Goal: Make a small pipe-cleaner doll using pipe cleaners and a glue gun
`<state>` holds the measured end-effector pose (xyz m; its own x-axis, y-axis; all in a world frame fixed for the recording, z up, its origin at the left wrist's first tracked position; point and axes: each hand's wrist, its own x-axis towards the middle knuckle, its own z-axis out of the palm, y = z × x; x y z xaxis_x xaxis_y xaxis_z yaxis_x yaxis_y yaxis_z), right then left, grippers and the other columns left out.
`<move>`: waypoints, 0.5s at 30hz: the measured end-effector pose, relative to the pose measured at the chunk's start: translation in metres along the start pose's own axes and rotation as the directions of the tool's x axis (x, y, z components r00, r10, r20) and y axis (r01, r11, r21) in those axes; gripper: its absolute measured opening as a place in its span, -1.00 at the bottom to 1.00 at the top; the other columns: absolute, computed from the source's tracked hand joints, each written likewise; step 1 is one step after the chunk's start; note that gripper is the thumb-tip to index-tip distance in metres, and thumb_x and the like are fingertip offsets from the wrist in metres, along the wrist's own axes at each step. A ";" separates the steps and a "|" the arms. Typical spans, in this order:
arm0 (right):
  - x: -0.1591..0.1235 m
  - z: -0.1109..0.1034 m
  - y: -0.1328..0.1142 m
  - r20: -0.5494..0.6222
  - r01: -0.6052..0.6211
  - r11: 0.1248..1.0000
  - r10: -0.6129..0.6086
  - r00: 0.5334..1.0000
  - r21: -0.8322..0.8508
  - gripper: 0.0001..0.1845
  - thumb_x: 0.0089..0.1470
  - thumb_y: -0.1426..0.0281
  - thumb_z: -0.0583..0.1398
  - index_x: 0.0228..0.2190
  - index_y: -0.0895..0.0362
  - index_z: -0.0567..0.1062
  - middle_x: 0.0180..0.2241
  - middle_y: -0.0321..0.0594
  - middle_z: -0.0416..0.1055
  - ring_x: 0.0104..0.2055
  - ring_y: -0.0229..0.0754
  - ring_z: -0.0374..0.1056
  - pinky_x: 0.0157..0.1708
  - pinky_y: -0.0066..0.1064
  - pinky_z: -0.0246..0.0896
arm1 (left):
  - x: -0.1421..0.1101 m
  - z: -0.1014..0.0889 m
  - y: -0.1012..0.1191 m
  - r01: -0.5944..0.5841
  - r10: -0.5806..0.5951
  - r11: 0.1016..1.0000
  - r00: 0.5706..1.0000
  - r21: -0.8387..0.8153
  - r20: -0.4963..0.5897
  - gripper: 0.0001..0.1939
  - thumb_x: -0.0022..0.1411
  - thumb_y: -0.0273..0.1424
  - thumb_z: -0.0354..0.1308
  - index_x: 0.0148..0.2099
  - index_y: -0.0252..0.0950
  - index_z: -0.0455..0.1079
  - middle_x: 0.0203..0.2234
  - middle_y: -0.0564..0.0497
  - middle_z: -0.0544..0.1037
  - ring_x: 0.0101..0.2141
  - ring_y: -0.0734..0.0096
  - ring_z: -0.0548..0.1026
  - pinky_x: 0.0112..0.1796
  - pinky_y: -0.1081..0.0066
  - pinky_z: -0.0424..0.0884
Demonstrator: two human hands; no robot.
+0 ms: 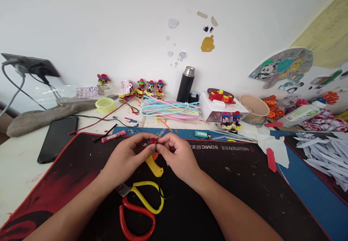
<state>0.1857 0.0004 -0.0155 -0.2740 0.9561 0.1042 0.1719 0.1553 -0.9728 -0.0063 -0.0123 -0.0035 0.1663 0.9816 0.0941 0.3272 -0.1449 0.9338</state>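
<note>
Above the black mat, my left hand and my right hand meet with their fingertips pinched on a small red and blue craft piece. Fingers cover much of it, and its exact shape is hard to make out. Just below the fingers lies a yellow handle with a black cord, which looks like a glue gun; its front end is hidden by my left hand. Nearer to me rest scissors with one yellow and one red handle, their blades partly under my left wrist.
Behind the mat lie a bundle of pastel strips, several small fuzzy figures and a black thermos. A white box and a beige bowl stand right. Left are a phone and driftwood; paper strips lie far right.
</note>
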 end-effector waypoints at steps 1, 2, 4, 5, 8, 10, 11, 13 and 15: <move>0.000 0.000 0.000 0.000 0.001 1.000 -0.001 1.000 0.006 -0.86 0.22 0.26 0.27 -0.25 0.06 0.50 -0.58 -0.45 0.27 -0.57 -0.27 0.21 -0.52 -0.42 0.11 | 0.000 0.000 0.000 0.014 -0.014 0.999 1.000 -0.046 0.012 -0.59 0.31 -0.01 0.30 0.03 -0.17 0.61 -0.07 -0.09 0.73 -0.13 0.08 0.68 -0.11 0.24 0.60; 0.000 0.000 -0.001 0.000 0.001 1.000 -0.001 1.000 0.012 -0.86 0.23 0.25 0.27 -0.24 0.06 0.51 -0.58 -0.45 0.27 -0.57 -0.28 0.21 -0.52 -0.43 0.11 | 0.001 -0.001 0.001 0.027 -0.025 0.996 1.000 -0.088 0.019 -0.58 0.30 -0.01 0.31 0.02 -0.18 0.61 -0.08 -0.09 0.73 -0.14 0.08 0.68 -0.12 0.24 0.61; -0.001 -0.001 -0.002 0.004 -0.001 1.000 0.001 1.000 0.021 -0.85 0.25 0.24 0.27 -0.23 0.07 0.52 -0.57 -0.43 0.29 -0.57 -0.29 0.22 -0.53 -0.43 0.11 | 0.002 -0.002 0.003 0.048 -0.046 0.987 0.999 -0.156 0.016 -0.58 0.27 0.00 0.35 0.00 -0.18 0.61 -0.09 -0.09 0.73 -0.15 0.07 0.68 -0.13 0.23 0.62; -0.001 -0.001 -0.002 0.008 -0.004 1.000 0.004 1.000 0.026 -0.84 0.26 0.24 0.27 -0.22 0.07 0.53 -0.55 -0.42 0.31 -0.57 -0.29 0.23 -0.54 -0.44 0.11 | 0.003 -0.003 0.004 0.057 -0.056 0.982 0.998 -0.180 0.010 -0.57 0.25 0.00 0.37 -0.01 -0.19 0.61 -0.11 -0.09 0.73 -0.14 0.05 0.69 -0.13 0.22 0.63; -0.001 -0.001 -0.003 0.033 -0.024 0.998 0.022 0.999 0.059 -0.79 0.30 0.21 0.25 -0.16 0.08 0.55 -0.52 -0.40 0.36 -0.58 -0.30 0.24 -0.54 -0.45 0.14 | 0.005 -0.005 0.004 0.071 -0.077 0.971 0.997 -0.226 -0.016 -0.55 0.21 0.01 0.41 -0.04 -0.21 0.62 -0.16 -0.10 0.74 -0.13 0.00 0.68 -0.11 0.18 0.63; -0.001 -0.001 -0.002 0.045 -0.040 0.996 0.036 0.998 0.084 -0.76 0.32 0.19 0.24 -0.12 0.07 0.56 -0.51 -0.39 0.37 -0.58 -0.31 0.24 -0.55 -0.45 0.16 | 0.006 -0.006 0.003 0.080 -0.091 0.967 0.995 -0.243 -0.033 -0.55 0.21 0.02 0.41 -0.04 -0.21 0.62 -0.17 -0.11 0.75 -0.12 -0.01 0.68 -0.11 0.17 0.62; -0.001 -0.001 -0.002 0.046 -0.045 0.995 0.041 0.998 0.093 -0.75 0.33 0.19 0.24 -0.10 0.07 0.56 -0.51 -0.39 0.37 -0.59 -0.31 0.24 -0.55 -0.45 0.16 | 0.006 -0.007 0.002 0.085 -0.097 0.965 0.995 -0.247 -0.036 -0.55 0.21 0.02 0.41 -0.04 -0.21 0.62 -0.16 -0.11 0.74 -0.12 -0.01 0.68 -0.11 0.17 0.62; -0.001 -0.001 -0.002 0.043 -0.043 0.995 0.040 0.998 0.093 -0.73 0.34 0.17 0.24 -0.07 0.07 0.56 -0.52 -0.40 0.37 -0.59 -0.31 0.24 -0.56 -0.45 0.16 | 0.006 -0.007 0.000 0.093 -0.106 0.963 0.994 -0.252 -0.037 -0.55 0.22 0.01 0.41 -0.03 -0.21 0.61 -0.16 -0.11 0.74 -0.11 -0.01 0.67 -0.11 0.17 0.62; -0.002 -0.001 -0.003 0.036 -0.036 0.996 0.034 0.999 0.077 -0.71 0.33 0.16 0.24 -0.05 0.07 0.56 -0.52 -0.40 0.36 -0.58 -0.31 0.24 -0.55 -0.44 0.15 | 0.006 -0.007 -0.001 0.099 -0.110 0.960 0.994 -0.262 -0.029 -0.55 0.22 0.00 0.41 -0.02 -0.20 0.60 -0.16 -0.10 0.74 -0.11 0.01 0.67 -0.11 0.18 0.61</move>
<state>0.1870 -0.0013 -0.0126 -0.3021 0.9511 0.0639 0.1082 0.1008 -0.9890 -0.0119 -0.0050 -0.0019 0.1025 0.9947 0.0006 0.0873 -0.0096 0.9961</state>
